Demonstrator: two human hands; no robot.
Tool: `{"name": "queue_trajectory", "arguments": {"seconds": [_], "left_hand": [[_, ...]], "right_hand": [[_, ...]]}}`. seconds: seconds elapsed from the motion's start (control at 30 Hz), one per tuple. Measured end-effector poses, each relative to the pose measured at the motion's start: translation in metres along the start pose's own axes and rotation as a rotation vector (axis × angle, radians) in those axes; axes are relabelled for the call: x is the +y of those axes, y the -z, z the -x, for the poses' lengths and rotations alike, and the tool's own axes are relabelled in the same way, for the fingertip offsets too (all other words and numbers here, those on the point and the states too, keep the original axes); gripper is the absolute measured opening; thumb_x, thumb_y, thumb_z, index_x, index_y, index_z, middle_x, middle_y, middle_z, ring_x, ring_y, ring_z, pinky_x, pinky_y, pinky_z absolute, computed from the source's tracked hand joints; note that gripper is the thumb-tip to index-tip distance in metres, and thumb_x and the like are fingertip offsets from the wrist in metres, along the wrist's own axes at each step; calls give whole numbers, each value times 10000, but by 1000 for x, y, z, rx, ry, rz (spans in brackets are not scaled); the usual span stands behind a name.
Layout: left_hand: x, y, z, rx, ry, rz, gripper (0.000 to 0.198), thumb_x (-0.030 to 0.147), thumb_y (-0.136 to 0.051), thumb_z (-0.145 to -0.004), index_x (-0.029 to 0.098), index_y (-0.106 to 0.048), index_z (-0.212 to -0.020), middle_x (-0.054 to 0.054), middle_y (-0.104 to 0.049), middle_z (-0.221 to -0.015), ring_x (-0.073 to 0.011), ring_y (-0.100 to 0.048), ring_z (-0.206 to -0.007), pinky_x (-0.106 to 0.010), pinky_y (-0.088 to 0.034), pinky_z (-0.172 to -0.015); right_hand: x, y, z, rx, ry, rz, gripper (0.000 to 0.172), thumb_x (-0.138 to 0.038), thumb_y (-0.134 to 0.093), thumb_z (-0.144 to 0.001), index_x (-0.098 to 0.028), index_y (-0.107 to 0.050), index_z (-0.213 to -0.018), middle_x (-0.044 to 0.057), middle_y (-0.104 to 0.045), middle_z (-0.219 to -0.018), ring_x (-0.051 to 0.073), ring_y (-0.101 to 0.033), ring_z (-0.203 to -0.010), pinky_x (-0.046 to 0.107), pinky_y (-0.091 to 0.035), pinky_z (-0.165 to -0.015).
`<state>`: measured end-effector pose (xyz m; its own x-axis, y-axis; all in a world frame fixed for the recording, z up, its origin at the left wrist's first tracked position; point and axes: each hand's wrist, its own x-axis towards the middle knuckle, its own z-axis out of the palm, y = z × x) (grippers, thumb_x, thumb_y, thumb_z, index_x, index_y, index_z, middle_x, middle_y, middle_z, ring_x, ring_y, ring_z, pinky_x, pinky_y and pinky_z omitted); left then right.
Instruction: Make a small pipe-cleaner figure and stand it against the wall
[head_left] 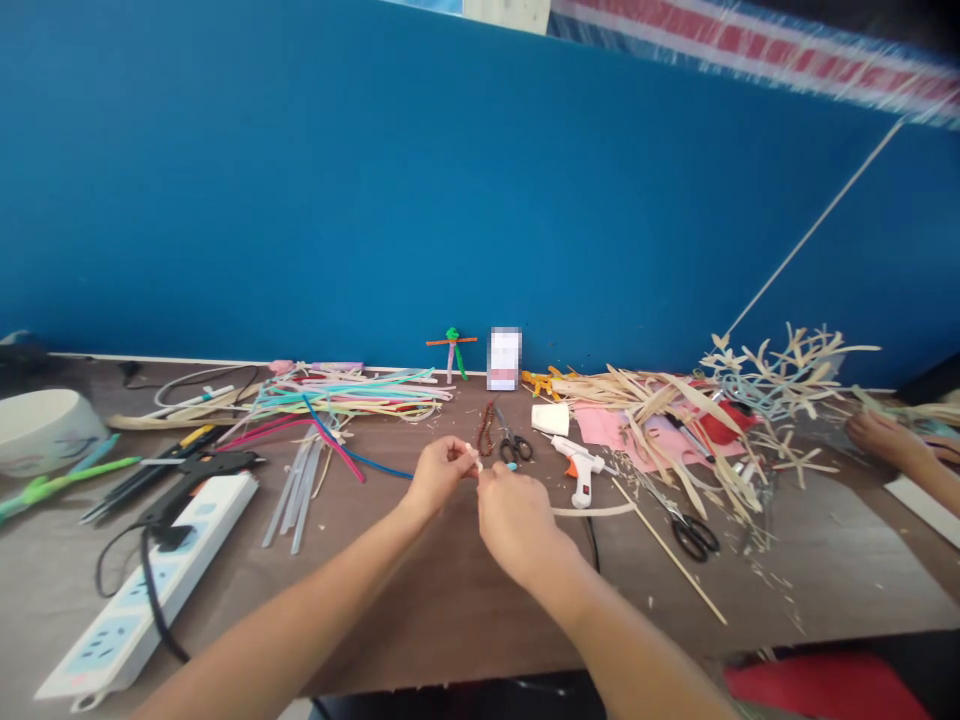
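Pinched between the fingertips of my left hand (439,475) is the bent end of a cream strip that looks like a pipe cleaner (596,512). My right hand (517,510) is closed on the same strip, and its long tail appears to come out past the right side of that hand. Most of the held part is hidden by my fingers. Just left of my left hand lies a blue pipe cleaner (382,468); whether it touches the hand I cannot tell. Beyond the hands are small scissors (514,443) and a brown beaded string (486,430).
A white glue gun (583,468), black-handled scissors (694,537) and a thin stick (671,553) lie to the right. On the left are a power strip (150,590), a black glue gun (195,480) and coloured pipe cleaners (360,395). Another person's hand (885,440) is far right.
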<state>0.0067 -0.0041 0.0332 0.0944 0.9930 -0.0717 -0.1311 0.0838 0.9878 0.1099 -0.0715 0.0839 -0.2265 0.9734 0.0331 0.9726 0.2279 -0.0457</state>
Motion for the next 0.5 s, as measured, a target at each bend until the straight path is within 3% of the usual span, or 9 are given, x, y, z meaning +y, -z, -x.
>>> {"name": "queue_trajectory", "arguments": {"seconds": [0.13, 0.27, 0.33, 0.43, 0.5], "left_hand": [[-3, -4, 1, 73, 22, 141, 197, 236, -673, -562, 152, -499, -595, 27, -574, -494, -122, -580, -516, -243, -461, -581], [1, -4, 5, 88, 105, 374, 191, 239, -662, -584, 144, -498, -606, 13, -586, -529, -127, -594, -543, -242, -460, -591], [6, -1, 7, 55, 164, 483, 152, 208, -640, -613, 135, -508, -597, 6, -590, -544, -113, -590, -544, -224, -457, -593], [14, 9, 10, -42, 275, 585, 93, 137, -598, -654, 126, -526, -596, 1, -591, -561, -95, -588, -569, -193, -451, -582], [20, 17, 12, -123, 353, 565, 79, 123, -585, -671, 125, -538, -608, -13, -602, -580, -102, -590, -579, -197, -451, -559]], "right_hand": [[-17, -3, 10, -46, 36, 28, 393, -42, -370, -736, -51, -482, -1112, 193, -586, -895, 240, -607, -715, 319, -451, -568], [-24, -18, 19, -57, 72, -76, 442, -40, -382, -726, -90, -452, -1159, 165, -595, -895, 223, -607, -701, 305, -451, -581], [-20, -29, 21, 29, 77, -221, 441, -37, -372, -733, -140, -460, -1152, 124, -602, -900, 204, -601, -728, 298, -449, -629], [-3, -48, 17, 152, 94, -566, 336, -49, -348, -754, -189, -554, -980, 61, -617, -854, 168, -581, -789, 272, -432, -717], [13, -58, 9, 173, 38, -805, 265, -92, -351, -769, -188, -582, -855, 38, -621, -768, 148, -577, -704, 264, -440, -679]]}}
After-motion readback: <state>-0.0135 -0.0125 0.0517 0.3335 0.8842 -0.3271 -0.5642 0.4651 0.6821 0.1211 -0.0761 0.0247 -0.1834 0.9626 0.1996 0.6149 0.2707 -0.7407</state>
